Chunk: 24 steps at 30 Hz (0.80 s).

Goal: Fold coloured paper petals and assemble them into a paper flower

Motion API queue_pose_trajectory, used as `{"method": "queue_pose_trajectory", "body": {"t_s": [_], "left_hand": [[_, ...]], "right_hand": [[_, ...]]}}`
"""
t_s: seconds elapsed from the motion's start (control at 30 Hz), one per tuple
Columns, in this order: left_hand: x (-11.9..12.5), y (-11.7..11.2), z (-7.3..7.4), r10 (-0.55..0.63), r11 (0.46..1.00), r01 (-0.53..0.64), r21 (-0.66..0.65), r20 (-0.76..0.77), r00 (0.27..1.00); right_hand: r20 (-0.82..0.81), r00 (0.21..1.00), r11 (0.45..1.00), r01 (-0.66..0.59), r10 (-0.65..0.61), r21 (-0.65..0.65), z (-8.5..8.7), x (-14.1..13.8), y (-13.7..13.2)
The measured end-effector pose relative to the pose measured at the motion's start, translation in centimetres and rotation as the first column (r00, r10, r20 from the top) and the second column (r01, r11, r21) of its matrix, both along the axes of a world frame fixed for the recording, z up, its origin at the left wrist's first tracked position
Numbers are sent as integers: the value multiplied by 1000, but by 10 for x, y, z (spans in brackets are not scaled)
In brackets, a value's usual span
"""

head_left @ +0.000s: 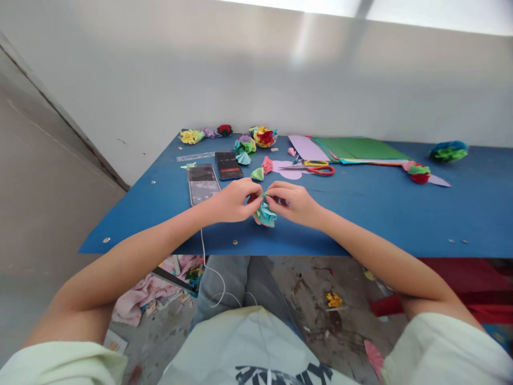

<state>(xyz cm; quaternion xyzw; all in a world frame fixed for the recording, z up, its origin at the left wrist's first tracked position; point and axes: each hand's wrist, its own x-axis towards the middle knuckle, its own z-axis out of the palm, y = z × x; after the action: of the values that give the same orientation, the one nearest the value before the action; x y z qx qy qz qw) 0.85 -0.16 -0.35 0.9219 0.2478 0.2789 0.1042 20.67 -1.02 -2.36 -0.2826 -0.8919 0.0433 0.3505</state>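
Note:
Both my hands meet over the near edge of a blue table (360, 214). Between them is a small paper flower (265, 215) of light blue, green and pink folded petals. My left hand (234, 200) is closed, pinching the flower's left side. My right hand (292, 202) is closed too, its fingertips pinching the flower's top. Just beyond the hands lie a loose green folded petal (257, 174) and a pink one (267, 164).
Two phones (203, 183) (228, 164) and a clear ruler (196, 156) lie at the left. Scissors (316, 168) with red and yellow handles rest on a lilac cut-out. Coloured paper sheets (356, 148) and several finished paper flowers (263, 136) (448, 151) sit further back. Scraps litter the floor.

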Motion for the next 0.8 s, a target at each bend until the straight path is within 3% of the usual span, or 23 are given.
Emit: {"method": "queue_pose_trajectory", "body": {"t_s": [0.47, 0.8], "left_hand": [[-1, 3, -2, -34, 999, 34, -14, -8, 999], [0, 0, -3, -9, 1000, 9, -5, -3, 1000]], "right_hand": [[29, 997, 993, -71, 74, -89, 12, 4, 3], [-40, 999, 994, -39, 35, -105, 10, 3, 1]]}}
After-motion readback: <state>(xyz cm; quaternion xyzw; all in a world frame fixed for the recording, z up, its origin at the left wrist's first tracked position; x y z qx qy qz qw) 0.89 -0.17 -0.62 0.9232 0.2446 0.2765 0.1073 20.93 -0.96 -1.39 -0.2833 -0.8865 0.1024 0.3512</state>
